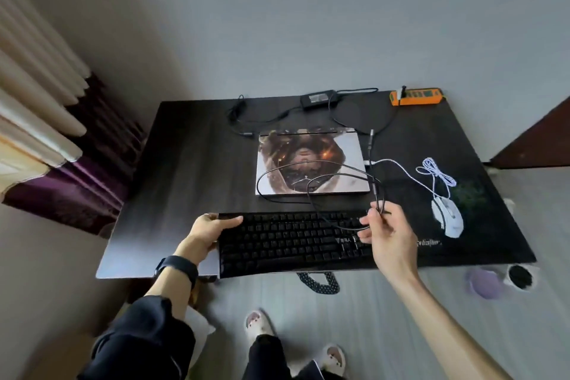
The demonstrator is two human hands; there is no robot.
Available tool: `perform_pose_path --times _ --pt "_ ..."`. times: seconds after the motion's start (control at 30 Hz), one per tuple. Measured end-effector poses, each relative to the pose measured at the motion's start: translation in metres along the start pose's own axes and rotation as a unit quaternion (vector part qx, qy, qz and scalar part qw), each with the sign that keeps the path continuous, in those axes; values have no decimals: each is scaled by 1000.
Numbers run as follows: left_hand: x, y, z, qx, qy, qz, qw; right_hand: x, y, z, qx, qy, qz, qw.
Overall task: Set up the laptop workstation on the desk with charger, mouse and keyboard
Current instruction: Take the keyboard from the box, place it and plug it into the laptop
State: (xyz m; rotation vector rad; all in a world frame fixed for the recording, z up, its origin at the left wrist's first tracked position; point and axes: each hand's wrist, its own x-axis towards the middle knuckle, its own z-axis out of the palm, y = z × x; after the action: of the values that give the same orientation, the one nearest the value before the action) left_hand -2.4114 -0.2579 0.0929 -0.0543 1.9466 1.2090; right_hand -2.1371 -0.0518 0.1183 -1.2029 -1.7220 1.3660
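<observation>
Left hand (209, 233) grips the keyboard's (293, 244) left end, thumb on top; steadying it, I judge. Right hand (388, 237) pinches the black cable (374, 191) at its fingertips, lifted off the keys for routing. Closed laptop (311, 160) lies just beyond the fingers, mouse (447, 216) to their right, charger (317, 98) far past.

Your laptop (311, 160) shut, flat, center | black keyboard (287, 244) just below it | white mouse (448, 217) right | black charger (317, 98) top center
</observation>
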Motion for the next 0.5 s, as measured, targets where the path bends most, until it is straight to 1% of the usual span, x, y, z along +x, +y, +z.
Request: perform_pose_path --times 0.1,0.27,0.33,0.4,0.5 --pt "31 -11 13 -8 29 -19 999 10 11 3 -11 4 23 1000" --pt "91 -42 20 88 75 -63 991 29 21 25 -44 13 45 998" --pt "112 -53 21 118 89 -62 987 34 24 42 -50 2 66 997" --pt "115 -47 29 134 96 -53 985 41 26 58 -58 -15 82 995" --pt "129 -39 37 161 86 -49 982 52 28 81 -70 -29 99 992"
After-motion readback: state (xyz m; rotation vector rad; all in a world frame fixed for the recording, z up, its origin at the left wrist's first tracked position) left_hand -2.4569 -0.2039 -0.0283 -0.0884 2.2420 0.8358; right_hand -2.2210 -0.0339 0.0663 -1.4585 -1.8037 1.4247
